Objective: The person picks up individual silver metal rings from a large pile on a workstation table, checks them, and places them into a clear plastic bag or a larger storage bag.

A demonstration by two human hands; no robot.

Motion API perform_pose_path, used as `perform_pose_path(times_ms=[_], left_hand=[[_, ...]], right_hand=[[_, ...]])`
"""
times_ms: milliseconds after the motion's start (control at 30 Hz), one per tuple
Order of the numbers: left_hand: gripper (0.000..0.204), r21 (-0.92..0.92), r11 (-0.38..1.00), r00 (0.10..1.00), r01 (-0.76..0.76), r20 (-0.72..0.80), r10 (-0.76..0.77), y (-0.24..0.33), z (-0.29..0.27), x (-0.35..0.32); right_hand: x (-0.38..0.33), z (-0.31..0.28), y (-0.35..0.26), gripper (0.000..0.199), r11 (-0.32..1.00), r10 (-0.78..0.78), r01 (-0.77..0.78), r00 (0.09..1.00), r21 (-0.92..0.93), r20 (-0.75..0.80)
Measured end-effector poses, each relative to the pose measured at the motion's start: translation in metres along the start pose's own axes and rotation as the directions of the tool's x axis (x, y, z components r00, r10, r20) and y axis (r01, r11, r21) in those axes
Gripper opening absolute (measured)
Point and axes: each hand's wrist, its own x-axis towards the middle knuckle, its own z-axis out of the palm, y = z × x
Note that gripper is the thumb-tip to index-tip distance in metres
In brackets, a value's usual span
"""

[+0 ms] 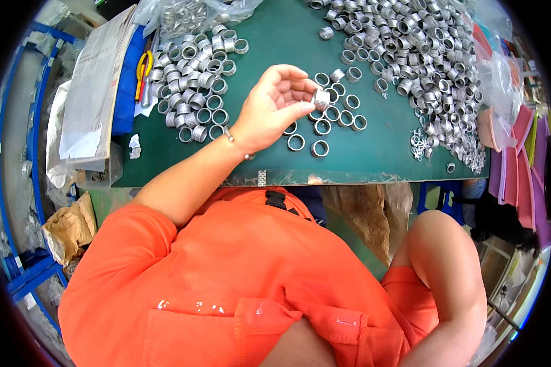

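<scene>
My left hand (274, 105) is closed over the green table (275, 37), pinching a short silver metal ring (321, 100) between thumb and fingertips. Under and around the fingertips lie several loose metal rings (322, 126), some flat with their holes up, others on their sides. Left of the hand spreads a heap of similar rings (193, 98). A far larger heap of rings (431, 55) covers the table's right side. My right arm (444, 269) is bent, its elbow pointing at the table; the right hand itself lies outside the picture.
At the left, a yellow-handled tool (143, 66) rests beside a blue bin (123, 101) and a board with printed paper (98, 79). A clear bag of metal parts (183, 18) sits at the back. Small metal scraps (420, 144) lie near the right heap.
</scene>
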Motion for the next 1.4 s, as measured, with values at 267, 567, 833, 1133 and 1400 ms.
perform_pose_path(times_ms=[267,567,833,1133,1400], left_hand=[[0.056,-0.008,0.993,0.989,-0.122,0.083,0.122,0.01,0.004,-0.015],[0.046,-0.108,0.993,0.997,0.038,0.064,-0.031,0.004,0.019,-0.03],[0.024,0.112,0.994,1.0,0.017,0.017,-0.019,-0.001,0.01,-0.031],[0.016,0.206,0.971,0.982,0.125,-0.164,-0.092,-0.003,-0.008,-0.027],[0.015,0.211,0.975,0.997,0.071,-0.028,-0.067,0.0,0.015,-0.029]], right_hand=[[-0.046,0.046,0.099,0.008,0.727,0.406,-0.575,-0.08,0.375,-0.91],[-0.074,0.091,0.173,0.048,0.663,0.338,-0.588,-0.316,0.462,-0.887],[-0.102,0.161,0.148,0.028,0.52,0.019,-0.755,-0.458,0.4,-0.889],[-0.173,0.283,0.069,0.016,-0.308,0.003,-0.695,-0.684,0.65,-0.73],[-0.141,0.134,0.174,0.013,0.01,0.0,-0.957,-0.29,0.29,-0.957]])
